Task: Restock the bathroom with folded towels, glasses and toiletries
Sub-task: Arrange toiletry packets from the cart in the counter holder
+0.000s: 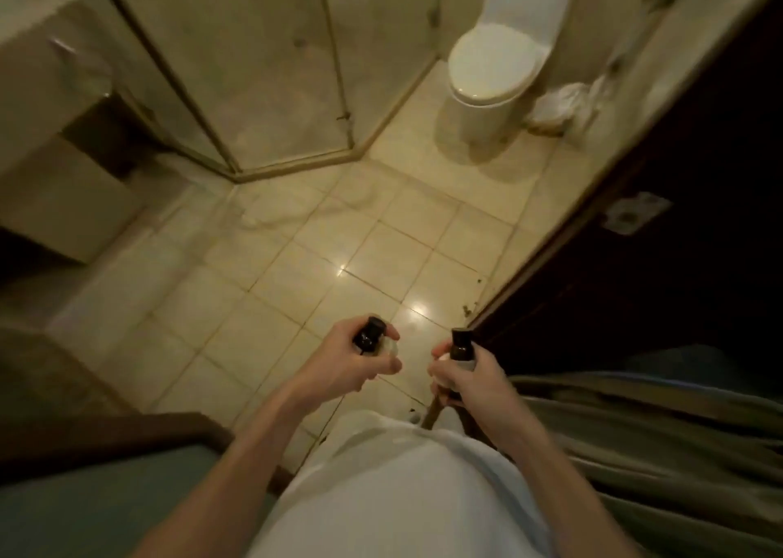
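My left hand is closed around a small toiletry bottle with a black cap and pale body. In my right hand is a second small bottle, dark with a black cap, held upright. Both hands are low in the view, just above the tiled bathroom floor at the doorway. The lower parts of both bottles are hidden by my fingers.
A glass shower enclosure stands at the far left-centre. A white toilet with its lid down is at the far right, with a white bag beside it. A vanity counter is on the left; the dark door on the right.
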Action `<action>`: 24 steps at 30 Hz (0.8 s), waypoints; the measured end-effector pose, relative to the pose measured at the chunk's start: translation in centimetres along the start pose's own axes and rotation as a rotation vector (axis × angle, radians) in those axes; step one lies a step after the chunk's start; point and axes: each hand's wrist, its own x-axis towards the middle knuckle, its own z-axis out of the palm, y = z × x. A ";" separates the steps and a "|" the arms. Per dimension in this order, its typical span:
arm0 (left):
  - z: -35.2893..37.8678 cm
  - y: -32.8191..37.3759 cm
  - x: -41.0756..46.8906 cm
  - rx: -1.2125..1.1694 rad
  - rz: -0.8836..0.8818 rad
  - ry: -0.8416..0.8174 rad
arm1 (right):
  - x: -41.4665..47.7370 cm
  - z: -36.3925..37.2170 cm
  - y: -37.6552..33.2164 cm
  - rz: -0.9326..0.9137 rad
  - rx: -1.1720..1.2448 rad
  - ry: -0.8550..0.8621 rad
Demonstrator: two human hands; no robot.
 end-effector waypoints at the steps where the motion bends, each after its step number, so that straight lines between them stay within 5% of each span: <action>1: -1.1 -0.8 0.0 -0.037 -0.027 0.036 | 1.1 0.9 -0.7 -0.003 -0.043 -0.014; 11: -11.9 -7.7 0.7 -0.195 -0.163 0.371 | 11.8 10.9 -8.0 -0.160 -0.536 -0.316; 24: -25.5 -4.4 6.1 -0.375 -0.242 0.762 | 27.5 23.5 -21.0 -0.211 -0.762 -0.739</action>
